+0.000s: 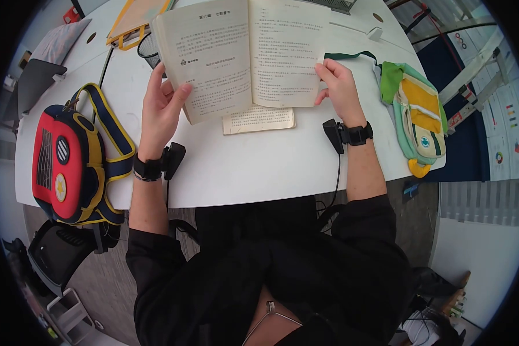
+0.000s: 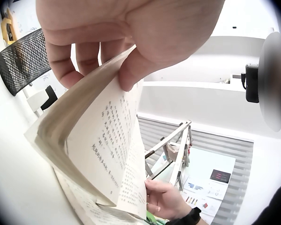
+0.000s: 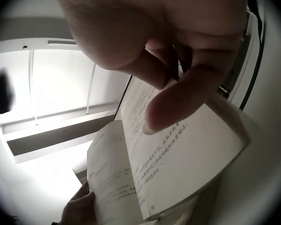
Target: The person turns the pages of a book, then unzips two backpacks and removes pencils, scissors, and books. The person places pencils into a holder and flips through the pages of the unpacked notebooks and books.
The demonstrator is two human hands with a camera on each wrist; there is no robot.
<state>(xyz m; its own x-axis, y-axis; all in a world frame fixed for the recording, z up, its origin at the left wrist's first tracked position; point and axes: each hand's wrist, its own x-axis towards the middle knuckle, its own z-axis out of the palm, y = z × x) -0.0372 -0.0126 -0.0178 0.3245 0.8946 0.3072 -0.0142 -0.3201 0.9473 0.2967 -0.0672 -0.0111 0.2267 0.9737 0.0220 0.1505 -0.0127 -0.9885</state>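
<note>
An open paperback book [image 1: 213,63] with printed pages is held up over the white table. At its left side my left hand [image 1: 161,109] grips the thick block of pages, thumb on the printed face and fingers behind. My right hand [image 1: 341,89] holds the opposite edge. In the right wrist view the right thumb [image 3: 178,101] lies across the page, with the other fingers partly hidden behind it. Below the held book, a second book [image 1: 259,122] lies on the table with printed text showing, its upper part covered.
A red and navy backpack [image 1: 60,164] stands at the table's left edge, a green and yellow bag [image 1: 418,115] at the right. Behind the held book are a black mesh holder [image 2: 23,61] and a yellow-handled bag [image 1: 132,23]. The white table [image 1: 242,173] ends close before the person.
</note>
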